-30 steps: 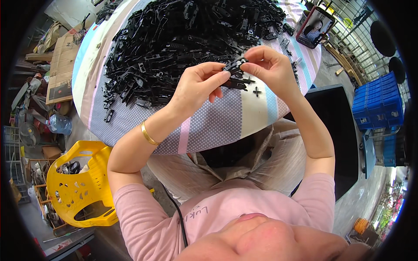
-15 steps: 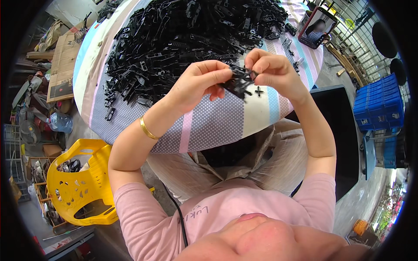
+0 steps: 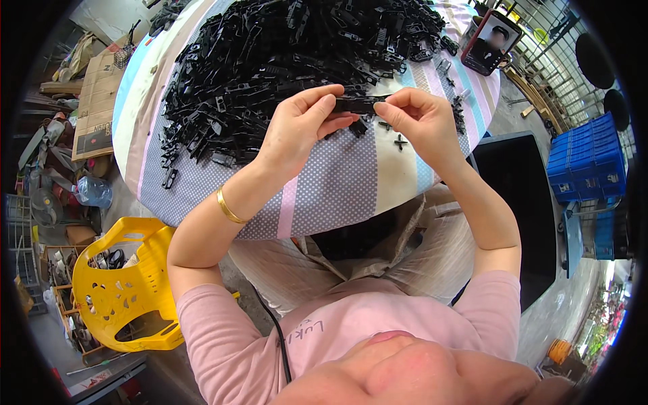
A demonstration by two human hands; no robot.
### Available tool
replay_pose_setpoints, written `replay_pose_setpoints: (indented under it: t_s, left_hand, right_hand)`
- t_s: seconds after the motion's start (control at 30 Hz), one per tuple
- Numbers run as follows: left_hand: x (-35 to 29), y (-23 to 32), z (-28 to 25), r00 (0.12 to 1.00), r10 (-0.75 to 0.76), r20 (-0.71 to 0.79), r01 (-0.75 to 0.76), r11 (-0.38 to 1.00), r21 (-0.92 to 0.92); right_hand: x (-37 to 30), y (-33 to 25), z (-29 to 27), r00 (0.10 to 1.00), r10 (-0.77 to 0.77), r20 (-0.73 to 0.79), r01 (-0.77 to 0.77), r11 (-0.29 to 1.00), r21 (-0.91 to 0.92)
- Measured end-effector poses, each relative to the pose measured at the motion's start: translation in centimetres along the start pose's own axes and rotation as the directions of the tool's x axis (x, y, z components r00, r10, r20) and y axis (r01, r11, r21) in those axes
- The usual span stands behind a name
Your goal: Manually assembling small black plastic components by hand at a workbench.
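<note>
Between my two hands, above the near edge of a black heap, a narrow black plastic part (image 3: 356, 105) is held level. My left hand (image 3: 302, 121) pinches its left end between thumb and fingers. At its right end, my right hand (image 3: 422, 121) has thumb and forefinger closed on it. A big pile of similar black plastic parts (image 3: 270, 67) spreads over the round table's striped cloth (image 3: 331, 182). Just below the held part lie a loose black piece (image 3: 358, 128) and a small black cross-shaped piece (image 3: 400, 141).
A phone (image 3: 491, 42) leans upright at the table's far right. To the left stands a yellow plastic chair (image 3: 125, 290). On the right are a large black tub (image 3: 516, 209) and a blue crate (image 3: 586, 158). Cardboard (image 3: 94, 104) lies beyond the table's left side.
The black part, blurred and tilted between my fingers before, is now level and stretched between both hands. My right hand has shifted slightly down.
</note>
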State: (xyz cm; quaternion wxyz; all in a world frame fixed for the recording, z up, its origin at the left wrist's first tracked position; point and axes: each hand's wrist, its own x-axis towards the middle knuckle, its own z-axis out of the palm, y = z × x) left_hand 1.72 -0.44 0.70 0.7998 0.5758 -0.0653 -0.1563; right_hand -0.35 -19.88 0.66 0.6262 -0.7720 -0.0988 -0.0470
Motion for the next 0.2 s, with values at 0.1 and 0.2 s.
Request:
replay_pose_setpoints:
  t_s: [0.1,0.2]
  left_hand:
    - [-0.34,-0.20,0.22,1.000,-0.011,0.002,0.011,1.000,-0.024]
    - [-0.46,-0.32,0.27,1.000,-0.002,-0.020,0.001,1.000,-0.029]
  right_hand:
    - [0.02,0.22,0.33,0.996,-0.082,-0.029,0.079,0.994,-0.075]
    - [0.18,0.49,0.49,0.997,-0.078,-0.030,0.075,0.993,-0.093]
